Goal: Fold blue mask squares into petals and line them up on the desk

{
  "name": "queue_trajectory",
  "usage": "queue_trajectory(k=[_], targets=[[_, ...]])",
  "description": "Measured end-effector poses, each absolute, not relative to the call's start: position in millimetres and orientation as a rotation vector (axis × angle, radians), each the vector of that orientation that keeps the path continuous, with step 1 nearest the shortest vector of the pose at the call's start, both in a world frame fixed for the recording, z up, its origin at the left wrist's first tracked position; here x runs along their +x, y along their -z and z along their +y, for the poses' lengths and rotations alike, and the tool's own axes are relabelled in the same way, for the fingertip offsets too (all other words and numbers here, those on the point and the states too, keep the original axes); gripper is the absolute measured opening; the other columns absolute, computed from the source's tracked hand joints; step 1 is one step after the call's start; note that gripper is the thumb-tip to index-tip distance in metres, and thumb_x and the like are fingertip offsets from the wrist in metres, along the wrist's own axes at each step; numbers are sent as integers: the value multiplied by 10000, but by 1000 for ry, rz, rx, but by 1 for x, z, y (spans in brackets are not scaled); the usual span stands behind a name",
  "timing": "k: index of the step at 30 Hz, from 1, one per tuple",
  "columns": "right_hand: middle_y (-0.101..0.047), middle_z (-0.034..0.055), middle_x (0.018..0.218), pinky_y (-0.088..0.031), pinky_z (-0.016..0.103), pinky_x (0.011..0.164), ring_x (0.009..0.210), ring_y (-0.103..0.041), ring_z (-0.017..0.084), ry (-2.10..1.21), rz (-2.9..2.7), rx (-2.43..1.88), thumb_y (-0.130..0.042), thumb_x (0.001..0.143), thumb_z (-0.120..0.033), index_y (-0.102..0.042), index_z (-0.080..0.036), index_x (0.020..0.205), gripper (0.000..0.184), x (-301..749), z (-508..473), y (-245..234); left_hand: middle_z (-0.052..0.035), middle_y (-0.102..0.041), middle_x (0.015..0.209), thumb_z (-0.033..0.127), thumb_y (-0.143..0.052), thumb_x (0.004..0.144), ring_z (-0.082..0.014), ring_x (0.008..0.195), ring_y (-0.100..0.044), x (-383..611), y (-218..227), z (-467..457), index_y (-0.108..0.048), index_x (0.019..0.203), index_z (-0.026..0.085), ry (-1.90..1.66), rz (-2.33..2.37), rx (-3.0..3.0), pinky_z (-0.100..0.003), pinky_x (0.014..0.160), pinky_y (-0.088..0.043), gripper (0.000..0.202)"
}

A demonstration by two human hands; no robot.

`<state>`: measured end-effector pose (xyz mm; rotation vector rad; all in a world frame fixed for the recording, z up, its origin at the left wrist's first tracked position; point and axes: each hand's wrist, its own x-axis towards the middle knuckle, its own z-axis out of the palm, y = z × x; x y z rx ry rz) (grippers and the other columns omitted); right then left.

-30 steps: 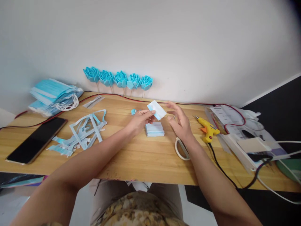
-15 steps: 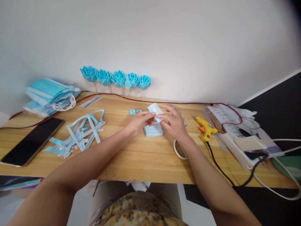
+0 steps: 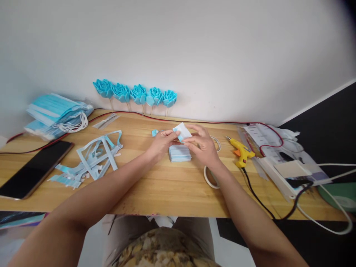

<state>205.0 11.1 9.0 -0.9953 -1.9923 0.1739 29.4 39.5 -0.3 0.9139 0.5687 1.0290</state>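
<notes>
Between my two hands is a small piece of blue-and-white mask fabric, tilted above the table. My left hand pinches its left side between thumb and fingers. My right hand grips the lower right edge, its index finger and thumb on the fabric. Right below lies a neat stack of cut mask pieces. Small folded blue pieces sit just behind my left hand, which partly hides them. Two tape rolls lie beside my right wrist, the nearer tape roll partly covered by my forearm.
Several blue fabric flowers on sticks lean against the wall. At left are packed face masks, a phone and cut mask strips. A yellow glue gun and a white power strip with cables are at right.
The fabric piece has turned slightly in my fingers, and its white face shows a little differently. Both hands stay over the stack. The whole view has shifted slightly.
</notes>
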Motion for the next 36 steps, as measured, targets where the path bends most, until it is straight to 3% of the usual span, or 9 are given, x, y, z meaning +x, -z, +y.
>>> queue_trajectory(k=[4,7,15,23,27,36], targets=[[-579,54,1257,-419,446,1009,1191,-536,233,-326,-1873,-1059,-649,844,-261,-708,-255,873,66,204,11,-8,-48,-686,756,396,-752,704,-138,691,-600,29,3,41,-702,746,119,-1058,653,1015,-289,734,-475,284],[-600,59,1210,-442,435,976,1127,-579,227,-372,-1828,-1092,-659,833,-263,-694,-242,850,43,204,12,-7,-47,-690,756,412,-740,714,-141,686,-602,29,4,41,-708,788,124,-1073,670,1050,-293,729,-476,299],[-610,55,1185,-482,417,888,1113,-549,237,-50,-1999,-974,-651,829,-205,-687,-255,853,66,202,11,-6,-44,-677,717,388,-720,746,-130,639,-600,29,4,41,-676,756,118,-1070,615,963,-289,711,-490,274],[-599,60,1203,-492,432,885,1123,-539,242,-1,-2004,-997,-641,834,-195,-687,-252,865,80,203,11,-6,-65,-705,844,308,-762,693,-139,682,-624,28,2,43,-693,923,128,-1008,550,886,-303,731,-497,300],[-598,59,1217,-478,439,907,1142,-537,240,-6,-1996,-993,-639,836,-200,-691,-255,866,81,202,11,-6,-72,-716,886,282,-774,655,-153,718,-634,29,5,43,-699,895,124,-1073,633,977,-312,741,-496,297],[-626,64,1174,-447,413,964,1109,-587,218,-291,-1809,-1130,-652,824,-254,-687,-228,831,45,201,10,-6,-72,-725,893,353,-744,684,-168,714,-660,30,0,38,-684,959,135,-1086,694,1183,-283,665,-497,357]])
